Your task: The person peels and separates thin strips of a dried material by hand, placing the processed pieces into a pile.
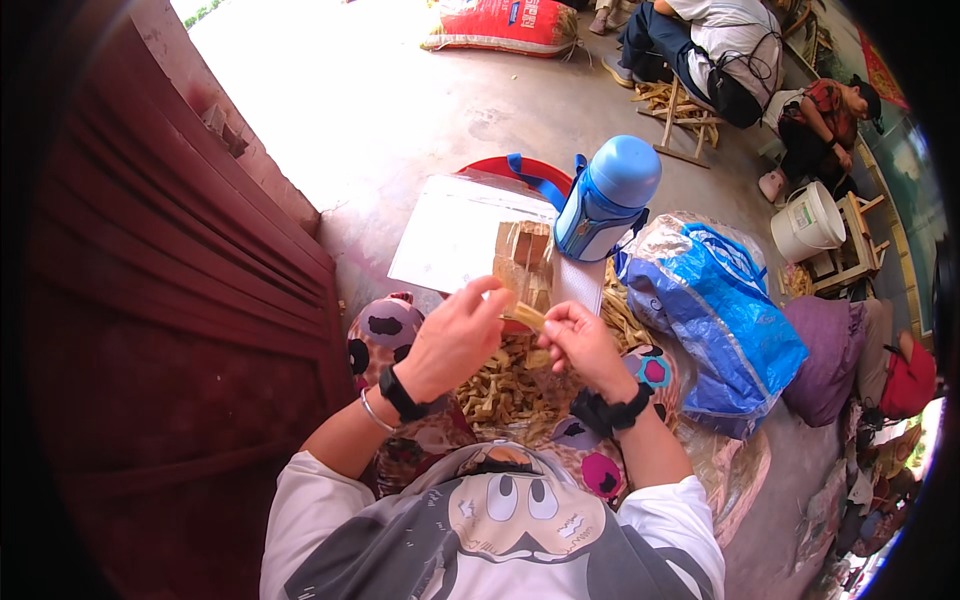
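My left hand (455,338) and my right hand (580,340) meet over my lap, both pinching one small tan wooden piece (527,316) between the fingertips. Each wrist wears a black band, and the left also has a thin bracelet. Below the hands lies a heap of similar small tan wooden pieces (505,385) on my patterned lap. Just beyond the hands stands a small stack of wooden pieces (525,262) on a white sheet (450,235) that rests on a red basin (520,168).
A blue drinking bottle with a strap (605,200) stands by the sheet. A blue and silver woven bag (715,310) lies to my right. A dark red door (170,300) fills the left. Other people sit at the back right near a white bucket (808,220) and a sack (505,25).
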A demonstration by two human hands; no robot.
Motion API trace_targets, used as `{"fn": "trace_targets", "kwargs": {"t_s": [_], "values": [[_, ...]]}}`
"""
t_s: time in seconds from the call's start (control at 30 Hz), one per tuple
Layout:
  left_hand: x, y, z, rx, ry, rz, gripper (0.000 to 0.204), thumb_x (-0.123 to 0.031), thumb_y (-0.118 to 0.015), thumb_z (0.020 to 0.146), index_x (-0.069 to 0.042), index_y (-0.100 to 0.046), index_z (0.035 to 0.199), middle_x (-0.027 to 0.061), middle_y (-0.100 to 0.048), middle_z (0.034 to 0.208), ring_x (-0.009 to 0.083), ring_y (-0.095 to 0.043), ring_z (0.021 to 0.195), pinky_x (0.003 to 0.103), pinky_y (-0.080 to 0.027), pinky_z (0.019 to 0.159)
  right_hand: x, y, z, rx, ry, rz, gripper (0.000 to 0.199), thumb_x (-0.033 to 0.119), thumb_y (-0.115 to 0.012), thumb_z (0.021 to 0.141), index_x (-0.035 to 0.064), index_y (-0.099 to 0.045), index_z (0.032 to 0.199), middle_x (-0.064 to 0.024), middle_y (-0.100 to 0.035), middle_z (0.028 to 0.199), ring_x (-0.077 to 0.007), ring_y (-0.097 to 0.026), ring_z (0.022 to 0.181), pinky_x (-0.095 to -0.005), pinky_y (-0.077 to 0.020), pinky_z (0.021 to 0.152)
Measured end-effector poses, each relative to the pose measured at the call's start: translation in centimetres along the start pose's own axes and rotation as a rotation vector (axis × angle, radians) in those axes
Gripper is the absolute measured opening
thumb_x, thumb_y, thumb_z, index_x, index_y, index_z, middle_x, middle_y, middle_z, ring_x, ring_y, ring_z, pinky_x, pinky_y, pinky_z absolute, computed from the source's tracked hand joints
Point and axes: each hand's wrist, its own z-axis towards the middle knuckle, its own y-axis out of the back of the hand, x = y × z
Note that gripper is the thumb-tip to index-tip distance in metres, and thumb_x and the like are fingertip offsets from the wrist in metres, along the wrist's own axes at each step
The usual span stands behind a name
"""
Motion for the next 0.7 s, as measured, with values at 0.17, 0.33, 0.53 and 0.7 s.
{"fn": "trace_targets", "kwargs": {"t_s": [0.17,0.33,0.53,0.7], "values": [[0.3,-0.4,-1.9,0.109,-0.182,0.095,0.024,-0.005,-0.058,0.075,-0.004,-0.054,0.099,0.0087,-0.055,0.098,0.0244,-0.058,0.085,0.032,-0.05,0.071,0.8,-0.8,-2.9,0.348,-0.115,0.17,0.021,0.014,-0.056,0.09,0.0019,-0.054,0.107,-0.0036,-0.063,0.082,-0.0046,-0.056,0.067,-0.0151,-0.0427,0.047],[1.7,-0.6,-4.1,0.146,0.074,0.106,0.016,-0.008,-0.059,0.078,-0.006,-0.055,0.093,0.0067,-0.056,0.082,0.0244,-0.06,0.073,0.034,-0.049,0.059,-0.4,2.1,-4.1,0.547,-0.227,0.365,0.022,0.01,-0.054,0.09,-0.0005,-0.056,0.109,-0.0056,-0.064,0.086,-0.0046,-0.057,0.066,-0.0146,-0.0416,0.045],[-2.0,-2.4,-7.0,0.611,0.498,-0.694,0.022,-0.02,-0.05,0.094,-0.003,-0.058,0.084,0.0051,-0.059,0.071,0.0152,-0.056,0.06,0.027,-0.046,0.055,-1.6,-0.6,-4.2,0.328,0.044,0.258,0.033,0.002,-0.054,0.087,-0.0004,-0.052,0.12,-0.0089,-0.063,0.106,-0.0091,-0.059,0.079,-0.0216,-0.0498,0.065],[-1.5,-1.4,-5.8,0.567,0.747,-1.215,0.022,-0.021,-0.047,0.097,-0.002,-0.058,0.092,-0.002,-0.057,0.073,0.0047,-0.051,0.062,0.019,-0.043,0.057,-2.7,-1.5,-4.8,0.094,0.289,-0.382,0.032,0.006,-0.059,0.086,0.0034,-0.051,0.117,-0.0049,-0.063,0.092,-0.0093,-0.059,0.079,-0.0249,-0.0503,0.071]]}}
